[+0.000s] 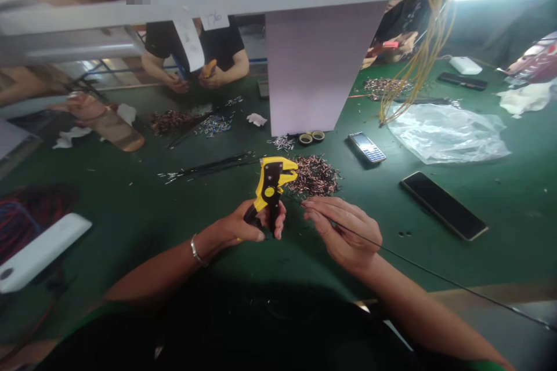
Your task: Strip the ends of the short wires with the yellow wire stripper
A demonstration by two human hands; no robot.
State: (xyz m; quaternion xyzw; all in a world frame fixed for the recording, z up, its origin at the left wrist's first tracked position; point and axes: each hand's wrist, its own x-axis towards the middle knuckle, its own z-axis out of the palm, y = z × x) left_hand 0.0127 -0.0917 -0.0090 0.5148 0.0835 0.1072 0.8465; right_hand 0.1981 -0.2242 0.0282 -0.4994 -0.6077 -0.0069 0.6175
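from the head camera, the left hand (243, 225), a metal bracelet (195, 250) on its wrist, is closed around the black grip of a yellow-and-black wire stripper (270, 188), with the tool's head standing up above the fingers. the right hand (343, 232) is nearly closed, pinching a thin black wire (418, 261) between thumb and fingertips. the wire runs out past the lower right, and its end sits just beside the stripper, not in it. both hands hover over a green work table (130, 226).

just beyond the stripper lies a heap of copper-tipped wire offcuts (314, 177). a bundle of black wires (209, 163) lies to its left, and two small tape rolls (312, 137) sit near a white pillar (308, 64). to the right are a keypad phone (366, 146), a smartphone (444, 206) and a clear plastic bag (448, 133), with yellow wires (424, 40) hanging above. across the table, a co-worker in a black shirt (195, 40) holds a yellow-handled tool (209, 68) in both hands.
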